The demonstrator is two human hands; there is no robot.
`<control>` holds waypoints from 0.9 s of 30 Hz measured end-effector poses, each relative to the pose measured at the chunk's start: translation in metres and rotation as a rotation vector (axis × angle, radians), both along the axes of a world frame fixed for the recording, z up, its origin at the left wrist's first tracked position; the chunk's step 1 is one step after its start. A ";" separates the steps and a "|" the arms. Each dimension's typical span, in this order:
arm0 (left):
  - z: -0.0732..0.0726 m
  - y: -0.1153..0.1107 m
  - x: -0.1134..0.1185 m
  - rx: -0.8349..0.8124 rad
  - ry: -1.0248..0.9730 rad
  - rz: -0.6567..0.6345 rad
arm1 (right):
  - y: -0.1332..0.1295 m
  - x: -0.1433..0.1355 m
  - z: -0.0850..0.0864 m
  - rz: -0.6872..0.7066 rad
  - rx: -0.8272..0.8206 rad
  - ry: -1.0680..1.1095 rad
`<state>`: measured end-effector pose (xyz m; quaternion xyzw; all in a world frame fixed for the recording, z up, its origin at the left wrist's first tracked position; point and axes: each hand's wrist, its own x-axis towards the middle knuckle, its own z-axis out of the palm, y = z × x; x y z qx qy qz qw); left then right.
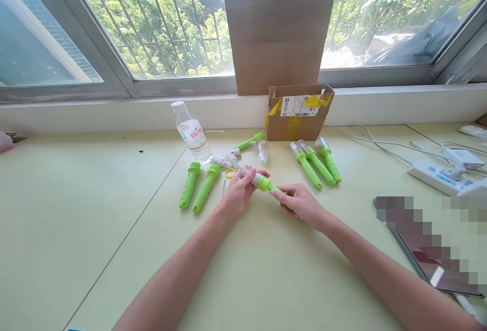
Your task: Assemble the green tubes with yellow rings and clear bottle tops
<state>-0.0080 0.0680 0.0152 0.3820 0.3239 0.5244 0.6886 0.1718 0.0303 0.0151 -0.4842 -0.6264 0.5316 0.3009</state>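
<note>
Between my two hands is a green-handled tool with a clear ribbed cap point(262, 181), held at a slant above the table. My left hand point(240, 189) is closed round the clear cap end. Lower down, the fingers of my right hand point(299, 201) grip the green handle. Two bare green handles with threaded tops, a left one point(189, 186) and a right one point(206, 189), lie left of my left hand. A yellow ring point(230, 173) and several clear caps point(262, 151) lie just beyond it, near another green handle point(249, 141).
Three capped green tools point(311, 162) lie right of centre, before an open cardboard box point(294, 123). A water bottle point(193, 135) stands at back left. On the right are a power strip point(437, 176), cables and a tablet point(403, 239). Windows line the back.
</note>
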 end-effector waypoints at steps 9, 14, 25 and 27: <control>-0.008 -0.001 0.007 -0.001 0.005 0.103 | -0.007 -0.011 -0.013 -0.234 0.413 -0.283; -0.015 0.000 0.011 -0.047 0.002 0.141 | -0.005 -0.010 -0.028 -0.406 0.757 -0.815; -0.009 0.000 0.004 -0.054 -0.016 0.085 | -0.008 -0.012 -0.023 -0.213 0.856 -0.998; -0.009 0.000 0.004 -0.040 -0.006 0.075 | -0.009 -0.012 -0.022 -0.220 0.803 -0.953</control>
